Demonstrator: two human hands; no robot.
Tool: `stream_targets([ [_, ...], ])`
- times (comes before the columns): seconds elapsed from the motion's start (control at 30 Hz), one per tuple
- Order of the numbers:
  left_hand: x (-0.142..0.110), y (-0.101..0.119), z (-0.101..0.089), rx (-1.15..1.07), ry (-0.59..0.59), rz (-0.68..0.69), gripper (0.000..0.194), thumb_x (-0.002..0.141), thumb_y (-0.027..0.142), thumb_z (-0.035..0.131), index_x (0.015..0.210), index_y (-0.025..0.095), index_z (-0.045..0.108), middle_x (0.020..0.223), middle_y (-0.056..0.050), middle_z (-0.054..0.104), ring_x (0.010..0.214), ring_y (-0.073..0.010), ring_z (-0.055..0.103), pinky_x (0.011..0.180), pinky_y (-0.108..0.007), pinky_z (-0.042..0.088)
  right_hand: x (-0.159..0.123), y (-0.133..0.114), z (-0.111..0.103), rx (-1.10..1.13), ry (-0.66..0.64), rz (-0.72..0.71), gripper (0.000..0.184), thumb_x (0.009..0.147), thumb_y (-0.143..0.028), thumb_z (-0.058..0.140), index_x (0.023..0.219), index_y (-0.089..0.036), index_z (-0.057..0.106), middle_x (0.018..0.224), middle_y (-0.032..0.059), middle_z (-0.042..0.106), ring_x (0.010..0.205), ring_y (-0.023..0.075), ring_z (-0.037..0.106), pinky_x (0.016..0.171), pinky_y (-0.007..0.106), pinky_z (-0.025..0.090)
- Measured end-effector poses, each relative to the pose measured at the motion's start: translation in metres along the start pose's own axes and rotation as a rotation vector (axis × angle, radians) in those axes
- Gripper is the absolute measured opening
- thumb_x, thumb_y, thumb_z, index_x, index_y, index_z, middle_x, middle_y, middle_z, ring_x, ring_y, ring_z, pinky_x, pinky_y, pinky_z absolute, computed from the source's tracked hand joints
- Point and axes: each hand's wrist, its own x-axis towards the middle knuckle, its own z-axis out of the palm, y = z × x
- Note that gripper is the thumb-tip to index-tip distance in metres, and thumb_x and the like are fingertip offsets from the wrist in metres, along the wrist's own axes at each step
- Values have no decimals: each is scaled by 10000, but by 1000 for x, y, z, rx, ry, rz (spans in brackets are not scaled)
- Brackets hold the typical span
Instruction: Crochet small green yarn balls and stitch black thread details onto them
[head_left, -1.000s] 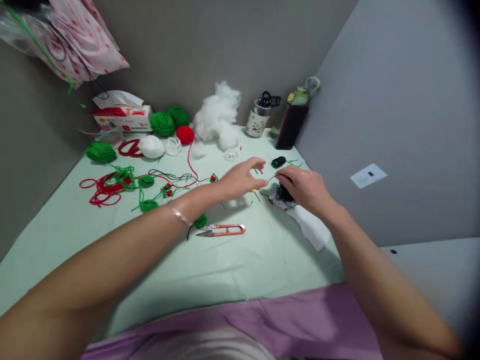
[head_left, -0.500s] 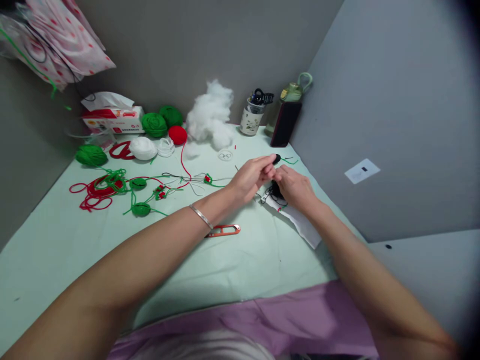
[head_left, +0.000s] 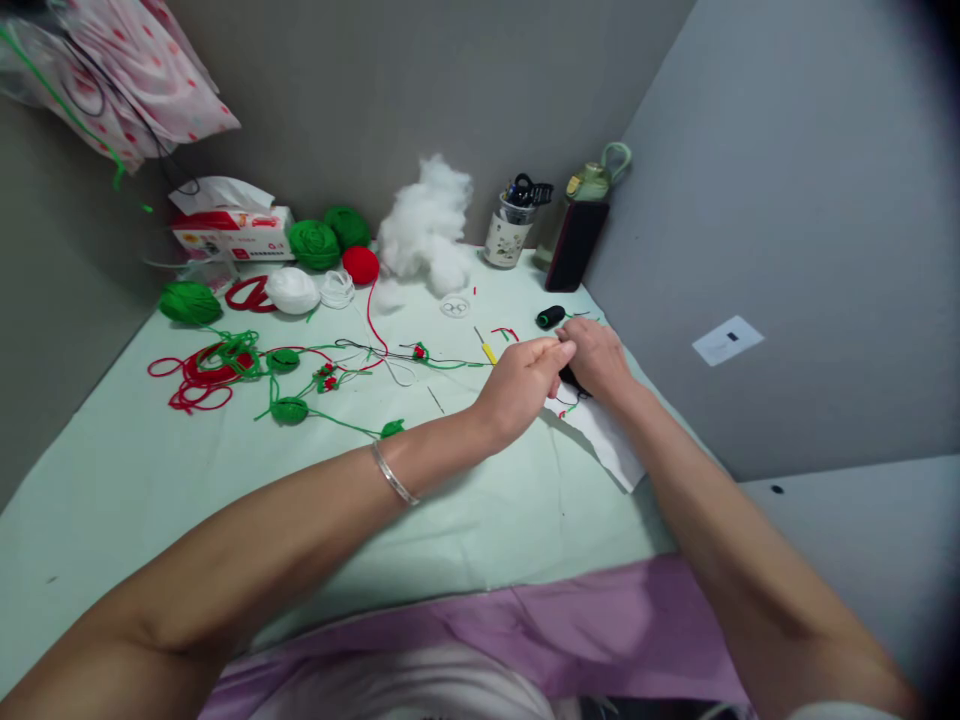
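Head view:
1. Left hand (head_left: 529,387) and right hand (head_left: 598,362) meet at the fingertips over the bench (head_left: 480,530). Fingers curled; contact hides both grips, can't tell if either is pinching anything.
2. Black yarn bundle (head_left: 572,381) sits under the right hand, mostly hidden, at the far end of a crumpled white sheet (head_left: 611,450).
3. Handling, my read: light, soft, limp, snag-prone. Take a loose strand near its end; steady the bundle by its body, no hard tugs.
4. Yellow-handled hook (head_left: 489,353) just beside left hand; black spool (head_left: 551,317) beyond right.

Yarn balls (head_left: 315,245), stuffing (head_left: 426,225), a spool (head_left: 550,317) and a white sheet (head_left: 611,445) lie on a pale tabletop (head_left: 480,535)
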Motion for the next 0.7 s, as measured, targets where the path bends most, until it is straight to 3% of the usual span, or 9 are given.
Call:
stream_targets([
  [0.33, -13, 23, -3, 95, -28, -17, 454, 995, 263, 492, 571, 225, 336, 577, 24, 405, 596, -138, 370, 613, -318, 322, 9, 7, 5, -22, 9, 42, 399, 1088, -317, 271, 983, -165, 625, 1016, 147, 684, 933, 263, 565, 746, 357, 310],
  [0.53, -15, 18, -2, 148, -48, 4, 450, 996, 278, 481, 573, 228, 336, 575, 27, 403, 589, -143, 364, 619, -325, 319, 6, 2, 8, -10, -27, 88, 344, 1080, -308, 325, 1003, -165, 628, 1050, 145, 696, 969, 270, 583, 753, 354, 325],
  [0.6, -9, 15, -10, 175, -62, 1, 444, 1003, 296, 466, 575, 227, 376, 590, 18, 451, 604, -146, 415, 654, -322, 359, 4, 2, 7, -8, -65, 96, 351, 1076, -309, 327, 1013, -165, 641, 1056, 153, 701, 970, 280, 599, 751, 361, 341],
  [0.7, 6, 17, -37, 301, -108, 57, 383, 996, 316, 470, 631, 209, 512, 692, -11, 583, 715, -164, 542, 766, -318, 425, 1, 10, 0, -7, -133, 116, 370, 1065, -310, 337, 1022, -158, 671, 1039, 164, 710, 919, 294, 627, 720, 369, 367],
])
